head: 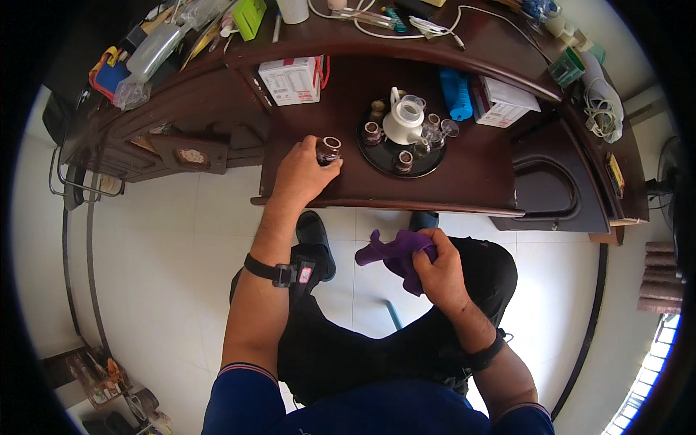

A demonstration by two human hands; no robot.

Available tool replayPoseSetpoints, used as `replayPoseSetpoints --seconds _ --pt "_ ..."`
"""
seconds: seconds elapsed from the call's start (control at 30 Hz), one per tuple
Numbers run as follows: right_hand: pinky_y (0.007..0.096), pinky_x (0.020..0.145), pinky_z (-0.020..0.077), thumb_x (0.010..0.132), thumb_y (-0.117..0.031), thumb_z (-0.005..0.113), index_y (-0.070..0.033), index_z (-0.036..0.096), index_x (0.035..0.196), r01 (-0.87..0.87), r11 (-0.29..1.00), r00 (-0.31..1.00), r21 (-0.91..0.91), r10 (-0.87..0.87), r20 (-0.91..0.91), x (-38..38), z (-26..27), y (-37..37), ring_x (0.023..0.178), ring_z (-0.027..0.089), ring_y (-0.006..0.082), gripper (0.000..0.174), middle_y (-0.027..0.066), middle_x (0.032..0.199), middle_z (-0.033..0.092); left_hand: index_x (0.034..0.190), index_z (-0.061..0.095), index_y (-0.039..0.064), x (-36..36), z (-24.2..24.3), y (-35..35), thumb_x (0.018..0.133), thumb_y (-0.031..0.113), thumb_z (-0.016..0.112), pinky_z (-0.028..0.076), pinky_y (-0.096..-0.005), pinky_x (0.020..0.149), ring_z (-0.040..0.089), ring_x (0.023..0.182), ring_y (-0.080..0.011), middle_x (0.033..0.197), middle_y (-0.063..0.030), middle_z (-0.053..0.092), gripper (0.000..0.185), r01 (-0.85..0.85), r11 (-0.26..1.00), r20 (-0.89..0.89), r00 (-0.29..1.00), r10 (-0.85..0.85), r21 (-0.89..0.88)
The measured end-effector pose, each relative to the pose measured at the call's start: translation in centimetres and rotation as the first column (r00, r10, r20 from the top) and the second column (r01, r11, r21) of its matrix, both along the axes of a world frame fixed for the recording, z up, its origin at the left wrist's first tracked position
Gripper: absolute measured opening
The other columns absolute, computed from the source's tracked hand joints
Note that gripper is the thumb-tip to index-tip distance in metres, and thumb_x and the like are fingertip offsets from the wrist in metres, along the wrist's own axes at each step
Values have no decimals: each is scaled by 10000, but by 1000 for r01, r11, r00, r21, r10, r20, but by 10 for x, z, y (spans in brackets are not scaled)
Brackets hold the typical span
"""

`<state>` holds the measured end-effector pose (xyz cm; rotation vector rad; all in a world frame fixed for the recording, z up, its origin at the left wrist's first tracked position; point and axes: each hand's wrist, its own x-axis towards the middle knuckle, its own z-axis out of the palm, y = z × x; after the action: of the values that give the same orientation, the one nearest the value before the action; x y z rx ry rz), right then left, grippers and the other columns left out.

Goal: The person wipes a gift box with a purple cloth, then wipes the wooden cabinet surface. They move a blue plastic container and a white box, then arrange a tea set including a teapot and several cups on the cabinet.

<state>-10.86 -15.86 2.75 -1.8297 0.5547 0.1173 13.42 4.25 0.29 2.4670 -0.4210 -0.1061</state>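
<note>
My left hand (305, 173) grips a small dark brown cup (329, 150) with a pale rim, at the left of the pull-out wooden shelf (326, 193). Whether the cup touches the wood I cannot tell. Above my right thigh, my right hand (443, 269) clutches a crumpled purple cloth (399, 253). A round black tray (375, 162) rests on the shelf, right of the cup. It carries a white ceramic teapot (402, 126) with a clear glass in its top. Similar brown cups (404, 161) and small stemmed glasses (449, 128) stand around the pot.
A white printed box (291, 81) stands at the shelf's back left. Toward the back right are a blue plastic bottle (458, 97) and another white box (503, 103). White cables (435, 28) lie across the upper desktop (489, 35). A cabinet door (560, 179) hangs at right.
</note>
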Motion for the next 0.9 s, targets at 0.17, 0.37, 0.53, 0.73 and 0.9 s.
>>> replayPoseSetpoints --seconds 0.17,0.37,0.53,0.73,0.9 --pt "334 848 592 996 -85 637 16 624 1275 10 999 1000 36 -10 -9 -13 -11 -9 947 733 218 297 158 1064 733 1212 659 7 4 5 -2 903 348 806 571 -435 911 740 1049 -386 1117 -228 758 483 -50 996 -86 995 43 -73" --pt "335 833 595 996 -75 632 8 626 1269 17 998 999 53 -15 -34 -13 -24 -11 938 730 209 286 151 1051 732 1132 627 -31 6 13 -5 942 409 759 579 -496 873 733 1030 -436 1068 -263 752 497 -12 998 -71 997 8 -66" --pt "337 849 608 998 -78 632 8 626 1245 -20 995 1000 95 22 -20 -5 -28 -4 933 738 216 262 159 1057 727 1149 598 -40 10 10 -4 972 475 720 585 -510 848 738 999 -449 1048 -291 744 558 -86 996 -35 996 86 16" --pt "330 849 608 996 -82 639 11 625 1239 -28 996 999 85 32 -43 -2 -30 4 936 745 214 260 157 1025 730 1185 600 6 9 7 1 952 486 751 578 -489 875 729 1043 -439 1090 -286 741 555 -79 996 -19 997 80 37" --pt "338 848 610 992 -99 645 14 624 1235 -49 997 996 64 54 -68 -5 -28 5 935 749 229 268 172 1027 735 1191 624 100 12 -3 4 884 481 829 574 -472 861 699 1022 -398 1087 -209 686 531 -65 996 93 994 60 61"
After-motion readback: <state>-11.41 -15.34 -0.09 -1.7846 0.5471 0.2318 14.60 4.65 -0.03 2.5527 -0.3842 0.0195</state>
